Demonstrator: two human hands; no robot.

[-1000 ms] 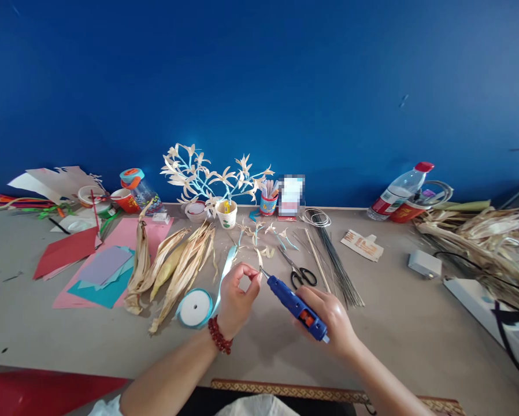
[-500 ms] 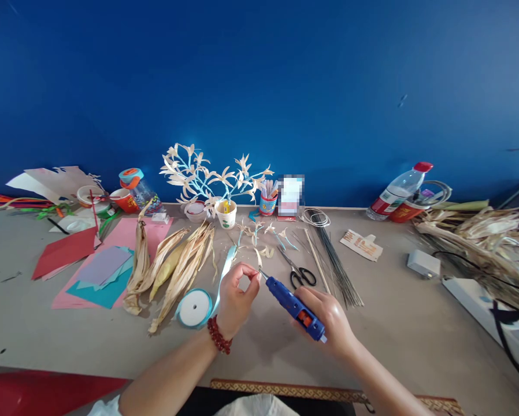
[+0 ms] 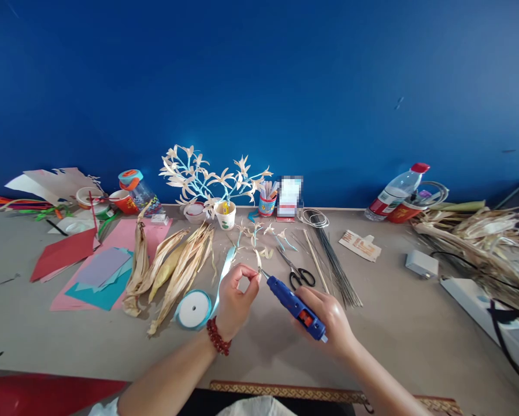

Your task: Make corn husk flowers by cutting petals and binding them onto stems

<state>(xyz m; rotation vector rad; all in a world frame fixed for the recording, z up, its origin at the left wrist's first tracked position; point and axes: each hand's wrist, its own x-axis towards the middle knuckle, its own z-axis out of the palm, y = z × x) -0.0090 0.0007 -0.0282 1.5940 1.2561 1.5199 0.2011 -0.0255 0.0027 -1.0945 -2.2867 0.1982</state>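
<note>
My left hand point(image 3: 238, 297) pinches a small pale strip of corn husk point(image 3: 258, 258) between thumb and forefinger, the strip pointing up. In my right hand point(image 3: 326, 318) is a blue hot glue gun point(image 3: 294, 306), gripped round its handle. Its metal nozzle reaches the base of the husk strip at my left fingertips; whether it touches is too small to tell. Just beyond my hands lie small husk flowers on blue stems point(image 3: 281, 234). Black-handled scissors point(image 3: 301, 278) rest behind the glue gun. A roll of light blue ribbon point(image 3: 193, 309) lies left of my left wrist.
Dried corn husks point(image 3: 181, 266) and coloured paper point(image 3: 99, 268) spread to the left. A paper cup point(image 3: 225, 215) holds tall husk flowers by the blue wall. Thin wires point(image 3: 337, 263) lie right of centre. A bottle point(image 3: 396, 193), a white adapter point(image 3: 422, 263) and a power strip point(image 3: 471, 306) are further right.
Both hands, the husk strip and the glue gun stay almost where they were. The view shifts very slightly.
</note>
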